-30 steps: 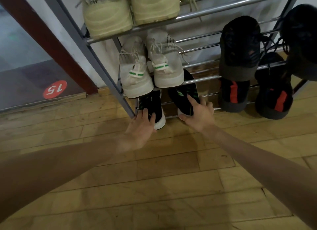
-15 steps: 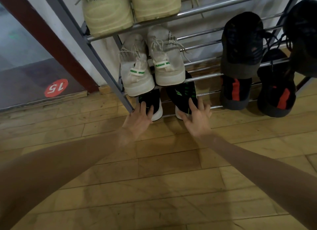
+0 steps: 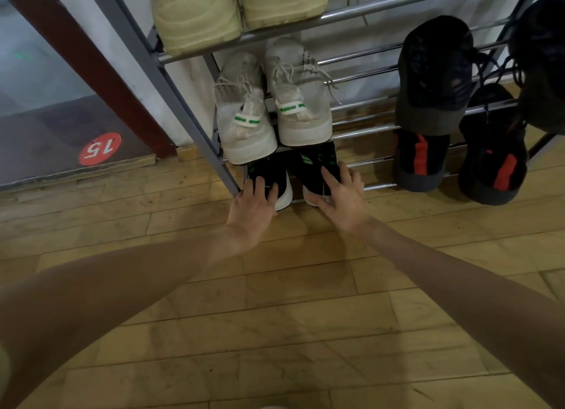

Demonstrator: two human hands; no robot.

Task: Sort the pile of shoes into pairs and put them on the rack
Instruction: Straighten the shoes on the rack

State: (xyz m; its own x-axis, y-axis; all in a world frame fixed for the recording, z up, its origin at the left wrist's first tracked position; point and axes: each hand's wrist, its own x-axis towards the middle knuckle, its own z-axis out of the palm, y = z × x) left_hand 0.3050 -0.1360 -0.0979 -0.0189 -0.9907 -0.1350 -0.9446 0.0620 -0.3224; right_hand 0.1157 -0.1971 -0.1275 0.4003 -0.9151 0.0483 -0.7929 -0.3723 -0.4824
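**Operator:** Where is the pair being placed, relative to each hand?

**Technician:** The black shoes with green marks sit on the lowest tier of the rack (image 3: 195, 124), under the white pair (image 3: 272, 109). The left black shoe (image 3: 270, 179) lies directly ahead of the left hand (image 3: 253, 207); the right black shoe (image 3: 316, 170) lies directly ahead of the right hand (image 3: 342, 201). Each hand is nearest its own shoe.

**Operator:** Hand condition?

**Technician:** Both hands are flat, fingers spread over the near ends. They rest on the shoes; neither is clenched and neither grips.

**Operator:** Long axis?

**Technician:** Each shoe runs front to back, away from the person, into the rack. Any further seating is probably a straight push along that axis.

**Operator:** Other tiers?

**Technician:** A cream pair (image 3: 241, 8) sits on top. Dark shoes with red stripes (image 3: 422, 161) sit at the right.
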